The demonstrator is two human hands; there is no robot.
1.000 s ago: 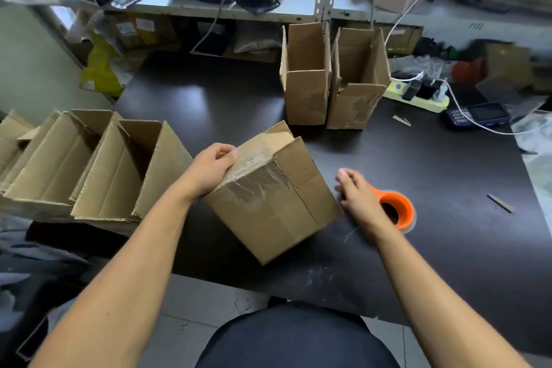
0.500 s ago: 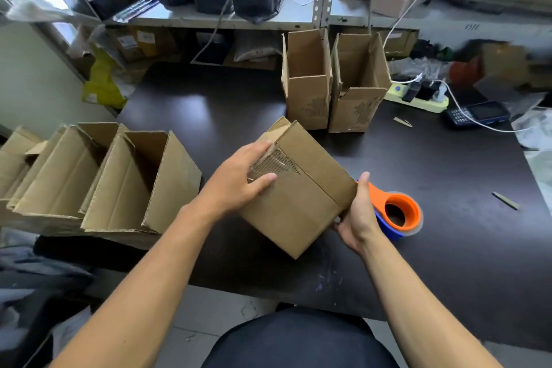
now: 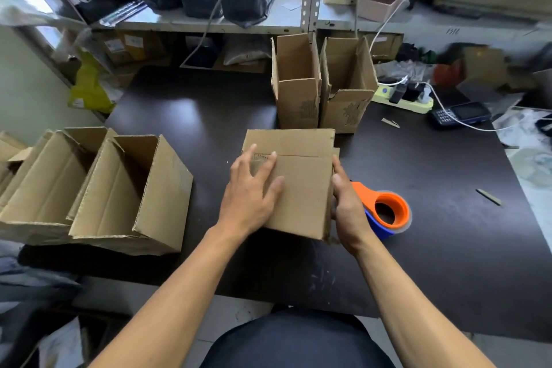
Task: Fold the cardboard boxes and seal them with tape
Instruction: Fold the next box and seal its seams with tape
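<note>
A small brown cardboard box (image 3: 298, 182) with its flaps folded shut sits on the dark bench (image 3: 433, 248), near the front edge and in front of the person. The left hand (image 3: 251, 197) lies flat on the box's top, fingers spread and straight, pressing the flaps where their seam runs across. The right hand (image 3: 348, 209) rests against the box's right side wall, thumb along the top edge; its fingers are hidden behind the wall, so how they lie cannot be told. Just right of the box, partly behind the right hand, lies an orange and blue tape dispenser (image 3: 385, 212) on the bench. Behind the box stand two upright open cardboard boxes (image 3: 322, 98), side by side and touching, their top flaps raised. Left of the box, well apart, two larger open cardboard boxes (image 3: 98, 188) lie tipped on their sides at the bench's left edge, their openings facing up and toward the person.
</note>
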